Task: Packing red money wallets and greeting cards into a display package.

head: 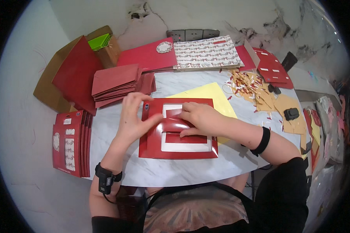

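Observation:
A glossy red cardboard packaging sleeve (178,154) with two window openings lies flat in front of me, partly on a yellow sheet (218,94). White material and dark red pieces show in its windows. My right hand (201,119) rests over the middle of the sleeve, its fingertips at a small red piece (172,113) in the upper window; whether they grip it is unclear. Fingers apart, my left hand (138,116) is over the sleeve's left edge and holds nothing.
Red envelopes (115,81) are stacked at the back left, beside an open cardboard box (54,84). Filled red packages (67,145) stand at the left edge. Patterned sheets (207,54) lie at the back. Paper scraps (246,84) and a black object (291,114) are on the right.

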Available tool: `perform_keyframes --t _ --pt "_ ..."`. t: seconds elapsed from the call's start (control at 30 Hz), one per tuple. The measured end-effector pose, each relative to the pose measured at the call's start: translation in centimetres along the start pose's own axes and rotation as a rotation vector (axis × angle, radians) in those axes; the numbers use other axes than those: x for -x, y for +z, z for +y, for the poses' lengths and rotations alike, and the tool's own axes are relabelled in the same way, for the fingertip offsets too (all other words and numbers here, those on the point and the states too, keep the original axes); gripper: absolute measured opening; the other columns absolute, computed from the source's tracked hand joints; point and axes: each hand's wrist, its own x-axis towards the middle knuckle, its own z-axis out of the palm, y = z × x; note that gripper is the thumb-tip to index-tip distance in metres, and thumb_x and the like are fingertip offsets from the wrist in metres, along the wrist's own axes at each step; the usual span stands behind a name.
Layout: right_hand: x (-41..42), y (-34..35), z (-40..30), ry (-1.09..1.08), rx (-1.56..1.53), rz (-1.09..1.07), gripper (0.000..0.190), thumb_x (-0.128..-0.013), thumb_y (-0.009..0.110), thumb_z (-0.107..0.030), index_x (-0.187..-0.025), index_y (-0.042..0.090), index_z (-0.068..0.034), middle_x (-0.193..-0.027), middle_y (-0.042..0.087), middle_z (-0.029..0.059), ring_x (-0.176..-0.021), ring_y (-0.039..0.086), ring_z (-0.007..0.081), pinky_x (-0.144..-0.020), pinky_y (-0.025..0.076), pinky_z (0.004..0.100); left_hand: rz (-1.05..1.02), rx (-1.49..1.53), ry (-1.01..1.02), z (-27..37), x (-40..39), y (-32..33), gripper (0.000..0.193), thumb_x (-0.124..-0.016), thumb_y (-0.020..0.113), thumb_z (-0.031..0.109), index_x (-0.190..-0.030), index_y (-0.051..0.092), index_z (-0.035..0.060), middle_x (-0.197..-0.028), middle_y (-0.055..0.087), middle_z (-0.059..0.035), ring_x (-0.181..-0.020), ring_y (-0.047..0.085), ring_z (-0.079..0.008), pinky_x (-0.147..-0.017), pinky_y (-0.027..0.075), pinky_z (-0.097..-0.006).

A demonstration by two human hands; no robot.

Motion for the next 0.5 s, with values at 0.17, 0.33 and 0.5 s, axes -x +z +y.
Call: perform_keyframes --t 0.17,0.33,0.5 --pt "-0.6 -1.3 -0.2 0.076 -0.093 -0.133 0.063 -0.078 0.079 -0.049 -0.114 0.066 0.0 -0.106 0.061 0.0176 -0.101 0.062 0.0353 -0.083 0.053 0.0435 -0.346 0.193 0.239 2.2 0.3 2.1 0.069 -0.07 0.087 0.022 -0.132 0.06 0.0064 -0.126 0.065 -0.0143 -0.113 0.059 -0.0316 -0.101 0.045 -0.0409" --pt "0.9 -2.3 -0.3 0.087 -0.05 -0.155 0.061 -0.074 0.084 -0.035 -0.12 0.062 -0.002 -0.11 0.061 0.0168 -0.106 0.062 0.035 -0.09 0.052 0.0418 -0.369 0.024 0.234 2.1 0.7 2.6 0.062 -0.072 0.085 0.023 -0.128 0.063 0.0066 -0.111 0.07 -0.0129 -0.109 0.061 -0.031 -0.104 0.042 -0.0418" --pt "1.5 -3.1 -0.7 0.08 0.049 -0.221 0.051 -0.071 0.084 -0.026 -0.109 0.064 0.002 -0.109 0.063 0.0172 -0.106 0.063 0.0333 -0.089 0.054 0.0419 -0.41 0.003 0.292 3.2 0.7 1.9 0.056 -0.071 0.084 0.022 -0.121 0.066 0.0063 -0.108 0.068 -0.0111 -0.106 0.062 -0.0313 -0.1 0.044 -0.0413"
